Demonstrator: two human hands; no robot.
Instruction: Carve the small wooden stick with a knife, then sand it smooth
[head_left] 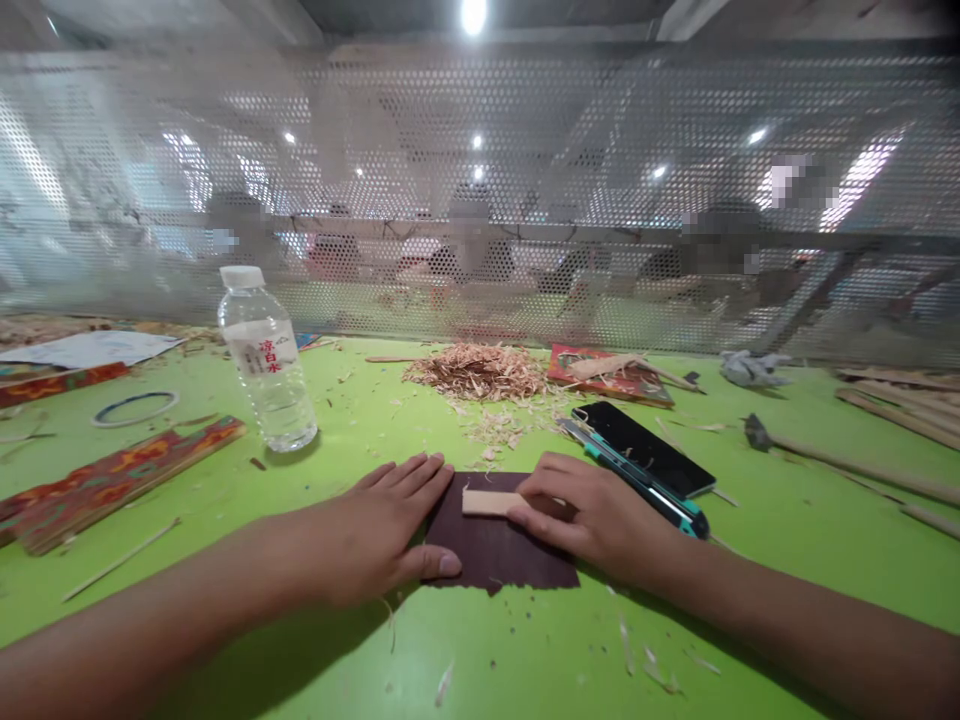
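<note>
A dark brown sheet [499, 555], ragged along its near edge, lies flat on the green table [300, 660]. My left hand [382, 525] rests on the sheet's left side with its fingers stretched out and the thumb on its near left part. Over the right side is my right hand [581, 505], its fingers pinching a small flat piece of pale wood [489, 502]. The wood lies on the sheet, its left end showing and its right end partly hidden by my fingers.
A water bottle [274, 375] stands at left near patterned boards [127, 480] and a ring [135, 409]. Wood shavings [480, 372] are heaped behind the sheet. Right of them lie a phone [645, 448], a teal cutter [637, 480] and wooden sticks [862, 465]. A perforated screen [420, 200] spans the back.
</note>
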